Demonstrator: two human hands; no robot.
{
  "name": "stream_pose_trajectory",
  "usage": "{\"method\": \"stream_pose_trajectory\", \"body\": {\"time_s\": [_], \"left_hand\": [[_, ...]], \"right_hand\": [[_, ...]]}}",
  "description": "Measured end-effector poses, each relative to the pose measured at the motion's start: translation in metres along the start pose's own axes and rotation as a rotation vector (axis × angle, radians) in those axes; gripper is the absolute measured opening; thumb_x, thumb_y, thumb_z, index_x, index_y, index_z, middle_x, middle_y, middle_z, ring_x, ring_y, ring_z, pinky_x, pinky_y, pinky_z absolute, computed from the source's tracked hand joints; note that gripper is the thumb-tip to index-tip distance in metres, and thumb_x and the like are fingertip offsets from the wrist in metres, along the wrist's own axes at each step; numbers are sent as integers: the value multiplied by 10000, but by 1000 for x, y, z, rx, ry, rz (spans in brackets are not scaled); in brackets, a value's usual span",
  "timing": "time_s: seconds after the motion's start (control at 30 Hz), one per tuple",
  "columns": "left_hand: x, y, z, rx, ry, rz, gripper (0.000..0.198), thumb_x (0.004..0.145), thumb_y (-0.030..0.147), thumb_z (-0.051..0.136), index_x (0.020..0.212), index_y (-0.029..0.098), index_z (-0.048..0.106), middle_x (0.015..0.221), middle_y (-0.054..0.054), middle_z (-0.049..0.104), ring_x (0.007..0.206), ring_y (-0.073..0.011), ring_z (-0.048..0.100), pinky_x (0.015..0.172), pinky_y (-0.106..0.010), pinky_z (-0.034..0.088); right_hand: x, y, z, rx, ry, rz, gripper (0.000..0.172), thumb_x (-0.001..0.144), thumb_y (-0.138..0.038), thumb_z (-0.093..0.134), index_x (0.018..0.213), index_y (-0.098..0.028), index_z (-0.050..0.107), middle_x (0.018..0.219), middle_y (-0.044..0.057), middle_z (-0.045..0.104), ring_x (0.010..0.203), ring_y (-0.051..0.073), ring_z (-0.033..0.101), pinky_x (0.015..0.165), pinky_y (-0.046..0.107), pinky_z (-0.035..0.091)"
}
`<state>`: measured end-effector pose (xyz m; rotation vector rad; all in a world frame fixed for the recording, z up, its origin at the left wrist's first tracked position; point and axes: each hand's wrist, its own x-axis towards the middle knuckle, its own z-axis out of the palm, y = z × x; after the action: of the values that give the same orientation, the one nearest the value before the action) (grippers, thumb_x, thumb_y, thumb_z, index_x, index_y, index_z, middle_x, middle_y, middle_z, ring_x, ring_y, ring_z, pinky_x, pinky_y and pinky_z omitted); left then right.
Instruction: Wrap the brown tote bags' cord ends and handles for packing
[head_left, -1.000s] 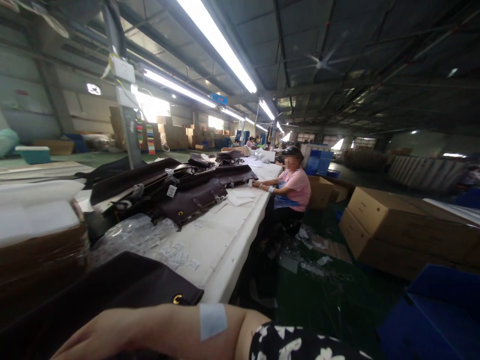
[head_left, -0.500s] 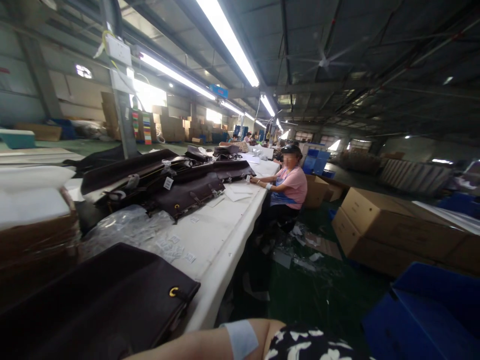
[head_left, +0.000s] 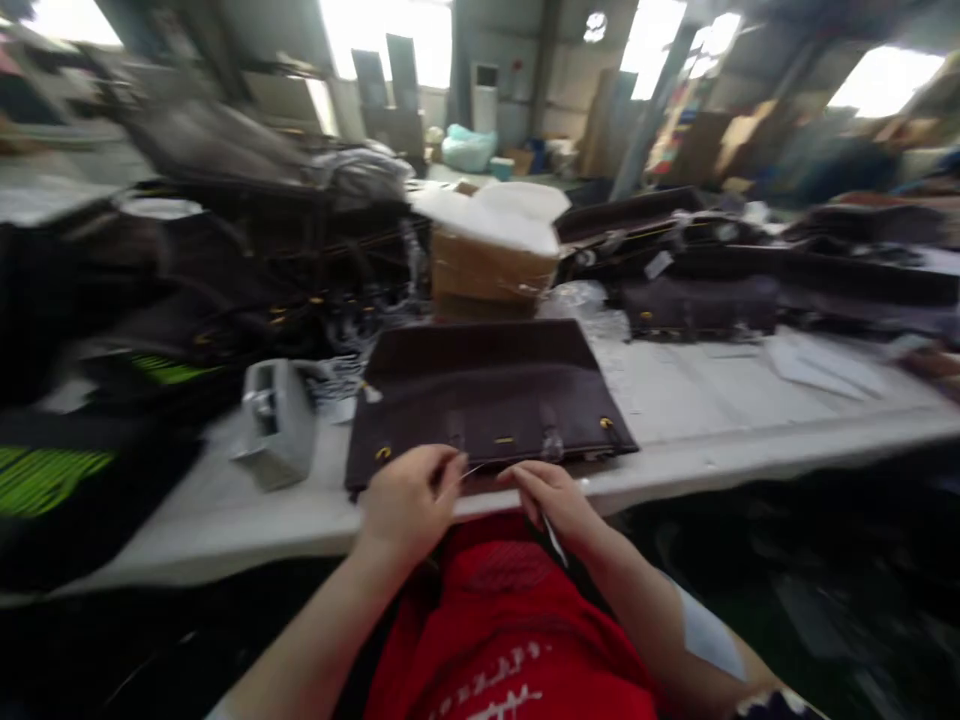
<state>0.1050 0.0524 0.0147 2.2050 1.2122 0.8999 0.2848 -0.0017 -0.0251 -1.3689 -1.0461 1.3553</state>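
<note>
A flat dark brown leather bag [head_left: 487,395] with small gold fittings lies on the white table [head_left: 720,400] right in front of me. My left hand [head_left: 409,495] is at the bag's near edge, fingers pinched on a thin pale strand or thread. My right hand [head_left: 551,498] is beside it, fingers closed on a thin light strip that hangs down toward my lap. A red cloth [head_left: 510,620] covers my lap below the hands. The picture is blurred by motion.
A grey metal device [head_left: 276,422] stands left of the bag. A cardboard box [head_left: 491,265] topped with white material sits behind it. Piles of dark bags [head_left: 247,250] fill the left, and more brown bags [head_left: 701,300] lie at the right.
The view has swung from looking along the table at a seated co-worker to straight down at the bag. Both my hands are now at its near edge.
</note>
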Motion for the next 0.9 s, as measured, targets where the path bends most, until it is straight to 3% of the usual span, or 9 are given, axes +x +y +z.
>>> {"method": "stream_pose_trajectory", "body": {"time_s": [0.07,0.13,0.23,0.4,0.53,0.67,0.77,0.9], "left_hand": [[-28,-9,-6,8,-84,-88,289,902,387,494,949,189,699,943,-51,721,892,-189,656,833,-327,518],[-45,-9,4,-99,-125,-179,328,908,390,463,1008,188,700,1024,-64,725,967,-197,655,886,-321,508],[-57,-7,22,-335,-95,-339,329,891,383,481,1013,178,708,1026,-65,731,962,-193,663,905,-328,510],[-62,-16,27,-622,-71,-474,340,876,391,493,967,155,721,994,-79,737,946,-205,666,919,-346,500],[-58,-24,26,-782,-45,-563,395,851,478,533,964,147,716,1012,-106,728,960,-225,659,916,-362,491],[-49,-23,23,-1128,23,-705,408,854,486,536,975,129,689,1001,-126,723,938,-222,670,842,-342,515],[-41,-21,16,-1386,99,-804,341,916,384,455,968,123,668,738,-62,697,893,-204,682,806,-324,527],[-35,-20,9,-1452,172,-845,324,946,290,393,818,128,643,439,53,410,654,-145,644,703,-276,531]], "right_hand": [[2,11,11,8,-99,0,402,878,-513,496,897,-148,663,403,-74,420,361,75,329,402,199,258],[-2,18,24,-21,-204,-11,390,867,-525,505,818,-160,636,416,-65,440,379,79,346,424,206,279],[-12,23,43,-70,-297,-1,427,852,-565,499,692,-176,575,429,-49,456,398,84,367,443,216,299],[-15,28,54,-68,-340,58,441,838,-589,519,689,-176,562,435,-48,461,385,77,344,412,212,252],[-13,27,47,-45,-324,41,400,853,-533,536,804,-150,640,453,-50,472,401,73,352,430,206,273],[-13,30,39,-73,-302,57,395,868,-503,530,869,-138,680,451,-50,483,401,73,376,441,202,295],[-13,31,36,-66,-313,50,452,886,-536,491,923,-131,687,469,-43,510,398,75,391,440,203,303],[-13,31,33,60,-385,58,582,923,-594,362,961,-106,676,521,-12,565,428,91,464,465,215,347]]}}
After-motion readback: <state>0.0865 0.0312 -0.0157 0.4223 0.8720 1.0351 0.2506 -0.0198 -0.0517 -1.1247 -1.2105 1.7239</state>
